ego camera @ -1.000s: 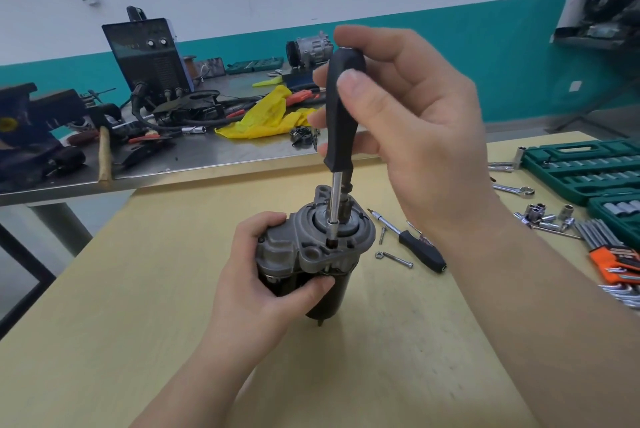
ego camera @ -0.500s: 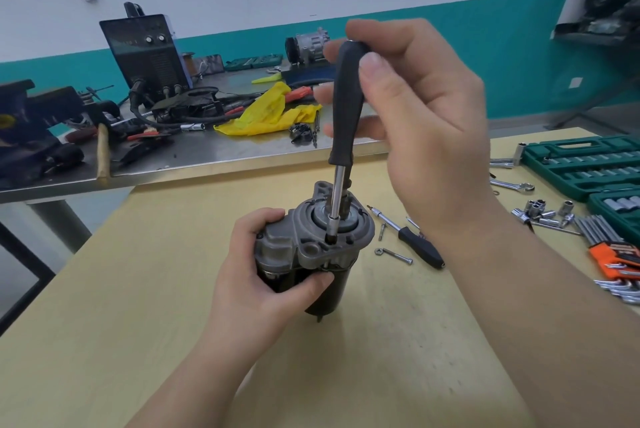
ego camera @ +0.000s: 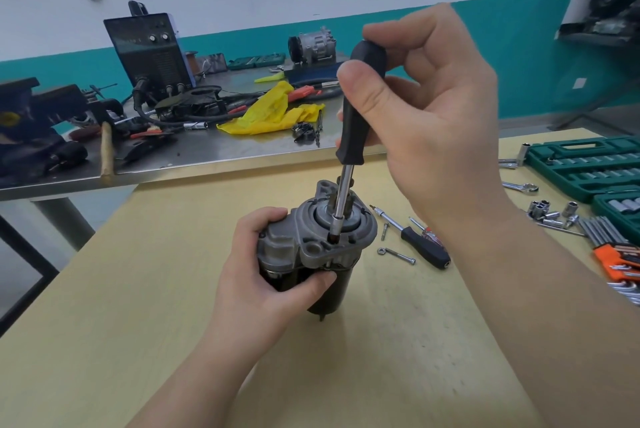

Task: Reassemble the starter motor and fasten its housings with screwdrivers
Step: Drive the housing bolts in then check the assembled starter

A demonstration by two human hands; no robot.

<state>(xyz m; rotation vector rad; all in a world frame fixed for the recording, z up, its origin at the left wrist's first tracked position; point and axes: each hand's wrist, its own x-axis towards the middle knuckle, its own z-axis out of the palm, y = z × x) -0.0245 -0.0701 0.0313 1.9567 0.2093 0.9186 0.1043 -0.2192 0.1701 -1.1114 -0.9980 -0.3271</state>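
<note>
The starter motor [ego camera: 313,247] stands upright on the yellow table [ego camera: 138,306], grey housing on top, black body below. My left hand [ego camera: 266,275] grips its body from the left, thumb across the front. My right hand [ego camera: 426,109] holds the black handle of a screwdriver [ego camera: 360,116] between thumb and fingers. Its silver shaft runs down, and the tip sits in a screw hole on the grey housing's front flange. A second black-handled screwdriver [ego camera: 415,240] and a loose long bolt [ego camera: 398,256] lie on the table right of the motor.
Green socket cases [ego camera: 585,164], loose sockets [ego camera: 550,213], a wrench [ego camera: 519,187] and orange-holdered hex keys [ego camera: 616,251] fill the table's right side. Behind stands a steel bench [ego camera: 207,154] with a welder [ego camera: 149,53], yellow rag [ego camera: 273,112], hammer [ego camera: 106,150] and vise [ego camera: 31,123].
My right hand has shifted its grip on the screwdriver handle, with the thumb now over the front. The tip stays in the housing and my left hand keeps its hold.
</note>
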